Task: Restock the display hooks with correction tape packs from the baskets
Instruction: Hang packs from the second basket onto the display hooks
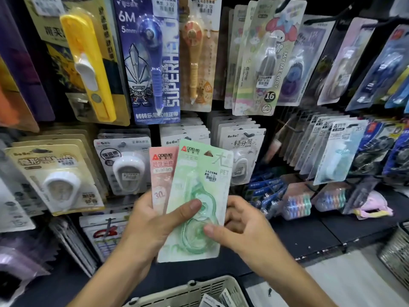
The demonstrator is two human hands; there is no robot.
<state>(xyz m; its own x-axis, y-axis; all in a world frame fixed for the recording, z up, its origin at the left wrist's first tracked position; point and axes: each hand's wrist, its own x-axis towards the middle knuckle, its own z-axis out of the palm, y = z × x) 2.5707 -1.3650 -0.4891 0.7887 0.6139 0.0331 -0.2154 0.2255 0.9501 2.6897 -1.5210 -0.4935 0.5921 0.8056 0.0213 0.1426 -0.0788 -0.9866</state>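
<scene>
Both hands hold 2 correction tape packs in front of the display wall. The left hand (pixel 150 220) grips the green pack (pixel 199 196) and the pink pack (pixel 160 173) behind it, thumb curled across the green blister. The right hand (pixel 241 227) pinches the green pack's right edge, thumb on its front. Below, at the bottom edge, a cream slotted basket (pixel 199 289) holds a few more packs (pixel 221 299). A wire basket (pixel 396 251) sits at the counter's right edge; I cannot tell its contents.
</scene>
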